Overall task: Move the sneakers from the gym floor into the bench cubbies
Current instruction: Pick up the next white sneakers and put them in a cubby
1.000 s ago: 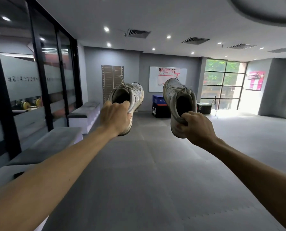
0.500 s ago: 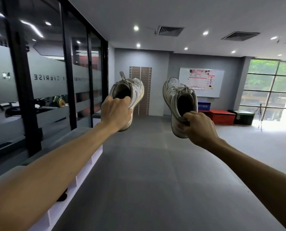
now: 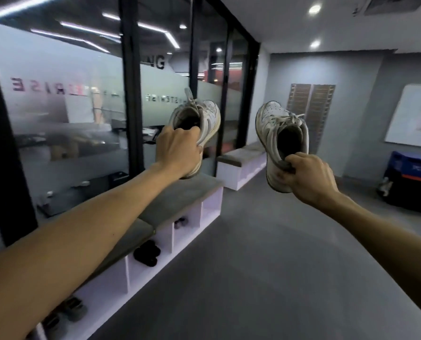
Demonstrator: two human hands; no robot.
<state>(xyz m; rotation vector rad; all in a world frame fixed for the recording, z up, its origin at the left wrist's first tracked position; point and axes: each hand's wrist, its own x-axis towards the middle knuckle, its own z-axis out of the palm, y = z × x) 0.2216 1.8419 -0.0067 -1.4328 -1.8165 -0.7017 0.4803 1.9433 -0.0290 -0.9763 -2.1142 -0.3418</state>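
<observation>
Two white sneakers hang in the air, one in each hand. My left hand point(image 3: 177, 148) has its fingers clamped over the heel collar of the left sneaker point(image 3: 199, 119); my right hand point(image 3: 307, 175) pinches the heel of the right sneaker point(image 3: 280, 133). They look light, soft-collared and stiff-soled. At seven o'clock, the bench cubbies point(image 3: 212, 200) hold dark shoes point(image 3: 147, 252); some bays look free. Open gym floor point(image 3: 253, 266) leaves room.

- Sneakers point(image 3: 282, 133): scuffed white leather-like uppers, cloth laces.
- Bench point(image 3: 180, 192): matt grey cushion, smooth white cubby panels.
- Wall panels point(image 3: 64, 106): glossy, frosted glass.
</observation>
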